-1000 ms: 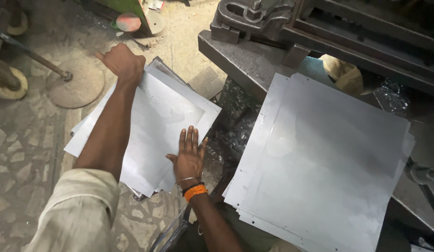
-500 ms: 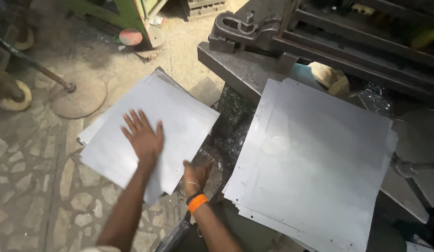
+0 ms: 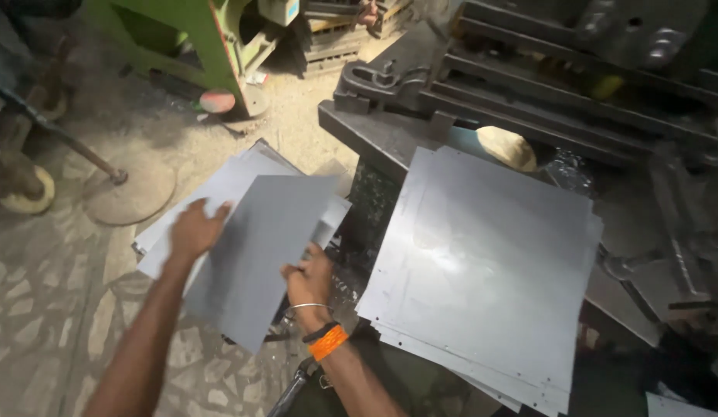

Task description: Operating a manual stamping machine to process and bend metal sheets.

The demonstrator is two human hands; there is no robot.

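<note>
Lifting one grey metal sheet (image 3: pixel 259 255) off the low stack of sheets (image 3: pixel 220 185) by the floor, I'm holding it tilted, a bit blurred w/ motion. My right hand (image 3: pixel 309 282) is pinching its right edge, fingers curled closed over the rim; my left hand (image 3: pixel 193 230) is on its left edge, thumb side on top, fingers hidden behind the sheet, so I can't tell how tight that hold is.

As I judge it, I'm partway through: a thick pile of sheets (image 3: pixel 482 270) is already lying on the dark machine bed (image 3: pixel 374 131) to my right, edges slightly fanned, and several sheets are still waiting in the low stack under the lifted one.

Vs. half a sec ago: then my left hand was lying flat & spread on top of the stack and my right was down at its near corner, all sheets lying flat. Now one sheet is coming up clear of the rest, both hands on its edges. The pile on the bed is looking the same.

Further out: a green machine frame (image 3: pixel 197 38) and a round base plate (image 3: pixel 131 189) on the stone floor.
</note>
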